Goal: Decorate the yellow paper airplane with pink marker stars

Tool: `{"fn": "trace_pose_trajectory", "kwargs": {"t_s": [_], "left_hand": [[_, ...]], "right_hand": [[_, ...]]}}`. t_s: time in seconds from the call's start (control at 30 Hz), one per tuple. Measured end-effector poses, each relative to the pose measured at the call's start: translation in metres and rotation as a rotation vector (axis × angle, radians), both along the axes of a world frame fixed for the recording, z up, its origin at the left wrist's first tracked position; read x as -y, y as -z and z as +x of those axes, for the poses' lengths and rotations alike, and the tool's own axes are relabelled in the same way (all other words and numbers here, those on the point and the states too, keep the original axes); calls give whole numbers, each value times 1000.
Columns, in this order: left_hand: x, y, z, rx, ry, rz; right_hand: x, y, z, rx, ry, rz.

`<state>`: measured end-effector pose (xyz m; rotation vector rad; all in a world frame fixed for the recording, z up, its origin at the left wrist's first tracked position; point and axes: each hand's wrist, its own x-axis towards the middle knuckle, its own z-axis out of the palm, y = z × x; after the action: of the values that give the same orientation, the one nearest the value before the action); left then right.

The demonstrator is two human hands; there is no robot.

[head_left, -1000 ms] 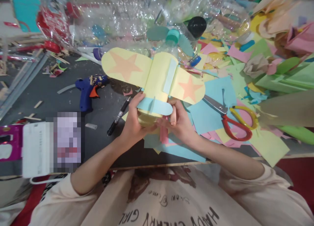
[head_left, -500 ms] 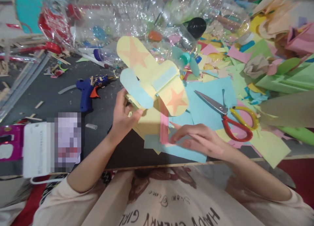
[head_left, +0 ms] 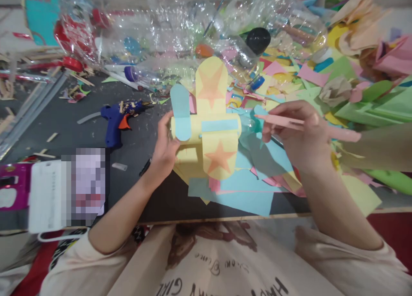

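Note:
My left hand [head_left: 165,148] grips the tail end of a toy plane [head_left: 189,135] made from a bottle wrapped in yellow paper. Its two yellow wings, each with an orange star, point away from me and towards me; blue paper pieces lie across the tail and body. At the right end, the clear bottle neck and teal cap [head_left: 256,125] stick out. My right hand [head_left: 299,133] holds a pink pen [head_left: 334,131], whose tip is close to the cap; whether they touch I cannot tell. Under the plane lie blue paper sheets [head_left: 251,201].
To the left rest a blue glue gun [head_left: 112,124], a phone [head_left: 90,180] and a white device [head_left: 45,195]. Clear plastic bottles [head_left: 144,30] pile up at the back. Paper scraps [head_left: 341,90] cover the right side. My right arm hides most of the scissors [head_left: 334,161].
The plane has turned from a slant to nearly level, its capped end pointing right. My right hand has risen from the paper to beside the cap, carrying the pink pen and covering the scissors.

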<state>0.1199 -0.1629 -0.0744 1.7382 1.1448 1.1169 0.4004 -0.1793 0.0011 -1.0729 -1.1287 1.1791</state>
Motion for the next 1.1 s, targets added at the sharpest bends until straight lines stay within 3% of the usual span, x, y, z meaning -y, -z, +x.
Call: {"fn": "trace_pose_trajectory", "kwargs": {"t_s": [0.13, 0.33, 0.7, 1.1], "left_hand": [[2, -5, 0, -93, 61, -20], [4, -5, -2, -117, 75, 25], [6, -5, -7, -199, 108, 65], [5, -6, -7, -200, 93, 73]], "right_hand": [[-12, -2, -13, 167, -115, 80], [-26, -4, -37, 328, -249, 68], [-27, 2, -48, 480, -313, 148], [-24, 3, -51, 479, -356, 162]]}}
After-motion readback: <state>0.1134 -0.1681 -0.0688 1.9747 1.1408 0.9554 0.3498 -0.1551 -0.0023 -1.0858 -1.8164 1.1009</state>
